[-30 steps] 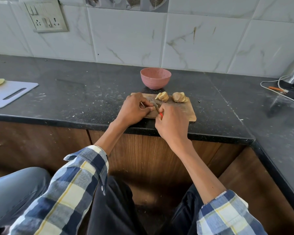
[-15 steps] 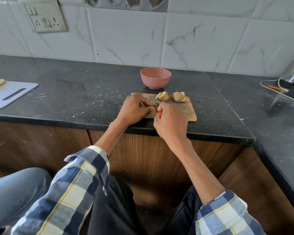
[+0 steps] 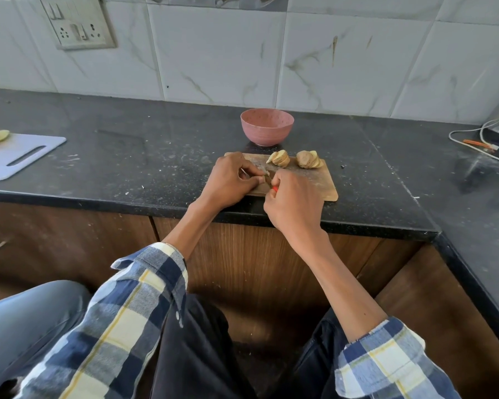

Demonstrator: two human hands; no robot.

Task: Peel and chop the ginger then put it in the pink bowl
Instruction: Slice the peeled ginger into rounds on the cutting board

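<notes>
At the bottom of the frame, two checked sleeves reached up toward a black counter (image 3: 127, 168). At centre, the left hand (image 3: 228, 181) curled its fingers around a small piece of ginger (image 3: 261, 180), mostly hidden, on a wooden cutting board (image 3: 323, 185). The right hand (image 3: 293, 201), just beside it, gripped a knife (image 3: 272, 188) with a red handle. Further back on the board lay two fanned stacks of ginger slices (image 3: 280, 159). Behind the board stood the pink bowl (image 3: 267, 131). A white board (image 3: 15, 156) lay at the left edge, a wall socket (image 3: 79, 23) sat upper left. No writing could be read.
</notes>
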